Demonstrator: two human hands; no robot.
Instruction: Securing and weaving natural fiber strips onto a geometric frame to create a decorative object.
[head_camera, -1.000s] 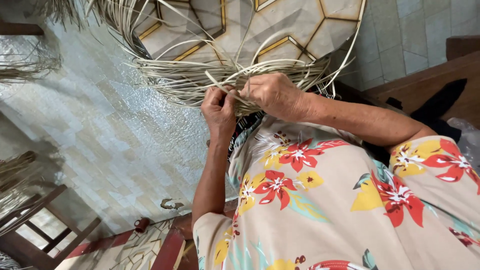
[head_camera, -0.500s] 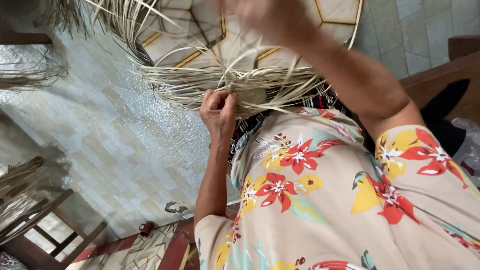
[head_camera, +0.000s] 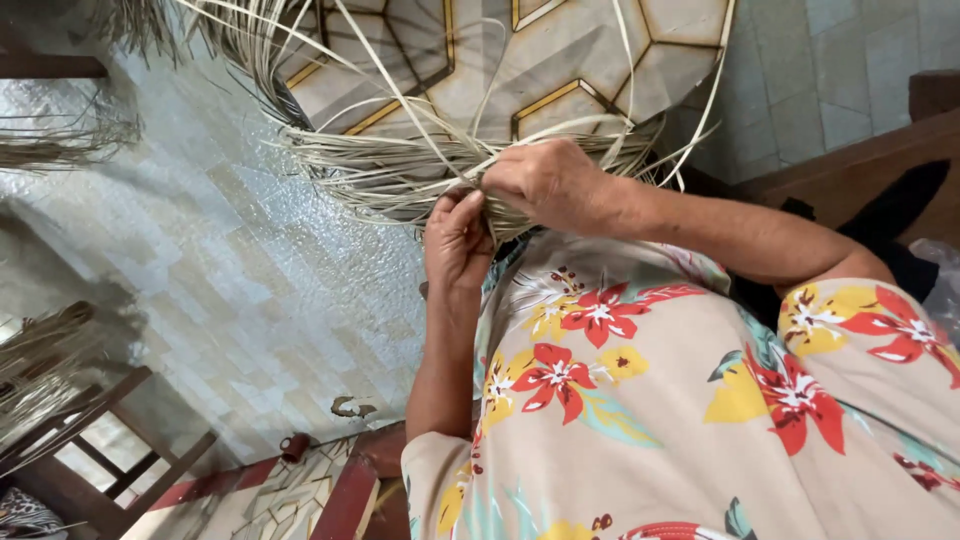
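A bundle of pale, flat straw strips (head_camera: 380, 170) lies across the top of the view, with loose strands curling up and out from it. My left hand (head_camera: 458, 238) pinches the bundle from below, fingers closed on the strips. My right hand (head_camera: 548, 185) rests on top of the same bundle just to the right, its fingers curled around several strands. The two hands touch each other at the bundle. My flowered shirt (head_camera: 640, 400) fills the lower right and hides whatever lies under it.
A patterned hexagon tile floor (head_camera: 560, 60) lies behind the straw, with pale small tiles (head_camera: 230, 280) to the left. More straw bundles (head_camera: 50, 140) lie at the left edge. A wooden frame (head_camera: 90, 450) stands at lower left and dark wooden furniture (head_camera: 850, 160) at right.
My right hand rose out of the top of the view half a second ago and has come back down onto the bundle beside my left hand, which stayed in place.
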